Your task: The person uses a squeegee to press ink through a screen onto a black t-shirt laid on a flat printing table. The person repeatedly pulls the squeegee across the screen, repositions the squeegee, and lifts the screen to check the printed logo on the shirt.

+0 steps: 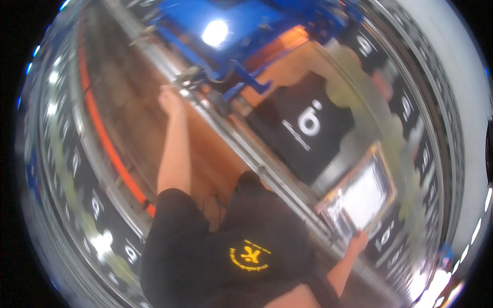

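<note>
My left hand [169, 101] is raised beside a long metal rail [233, 136], near a metal fitting [190, 77] under the blue machine. Its fingers are smeared by motion, so whether they touch the rail is unclear. Over to the right, my right hand [359, 240] is closed around the end of a short flat tool, like a scraper [348, 218]. That tool lies over a framed tray [381, 154] with a shiny white and silver surface and a tan rim. Beyond the rail, a black printed panel [275, 115] with white marks lies flat on the long table.
A blue machine [185, 18] stands over the table at the top. More black panels [405, 102] with white print run along the far side. To my left, past the brown floor [133, 97], an orange-red strip [105, 138] borders another long table of printed panels.
</note>
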Available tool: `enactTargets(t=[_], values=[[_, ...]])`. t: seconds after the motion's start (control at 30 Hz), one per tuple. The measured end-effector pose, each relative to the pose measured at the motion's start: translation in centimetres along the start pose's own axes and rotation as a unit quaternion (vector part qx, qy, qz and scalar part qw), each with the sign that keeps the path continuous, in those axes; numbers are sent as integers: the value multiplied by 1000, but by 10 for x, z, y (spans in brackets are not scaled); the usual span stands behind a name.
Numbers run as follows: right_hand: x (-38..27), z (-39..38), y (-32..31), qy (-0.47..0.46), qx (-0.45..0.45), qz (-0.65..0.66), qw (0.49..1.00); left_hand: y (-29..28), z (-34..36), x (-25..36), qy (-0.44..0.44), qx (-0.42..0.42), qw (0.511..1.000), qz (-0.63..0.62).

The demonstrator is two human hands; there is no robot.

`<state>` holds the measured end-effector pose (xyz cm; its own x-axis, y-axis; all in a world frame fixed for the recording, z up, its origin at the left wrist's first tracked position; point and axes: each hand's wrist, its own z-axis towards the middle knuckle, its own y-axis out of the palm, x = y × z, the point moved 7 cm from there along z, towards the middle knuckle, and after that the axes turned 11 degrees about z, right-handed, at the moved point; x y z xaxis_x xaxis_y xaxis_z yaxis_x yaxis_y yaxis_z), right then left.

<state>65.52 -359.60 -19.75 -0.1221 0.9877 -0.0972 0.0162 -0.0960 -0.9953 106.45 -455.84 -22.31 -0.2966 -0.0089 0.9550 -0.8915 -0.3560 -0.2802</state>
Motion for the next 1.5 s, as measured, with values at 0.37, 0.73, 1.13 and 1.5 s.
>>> enactTargets(t=[0.37, 0.73, 1.13, 1.5], values=[[26, -9, -4, 43, 24, 59, 997, 83, -11, 32, -184, -164, 964, -99], [21, 2, -40, -35, -44, 171, 984, 58, -315, 195, 258, -296, 913, 112], [99, 78, -45, 44, 15, 444, 895, 72, -865, 164, 663, -653, 334, 153], [175, 140, 14, 151, 137, 396, 895, 48, -850, 139, 656, -639, 352, 192]])
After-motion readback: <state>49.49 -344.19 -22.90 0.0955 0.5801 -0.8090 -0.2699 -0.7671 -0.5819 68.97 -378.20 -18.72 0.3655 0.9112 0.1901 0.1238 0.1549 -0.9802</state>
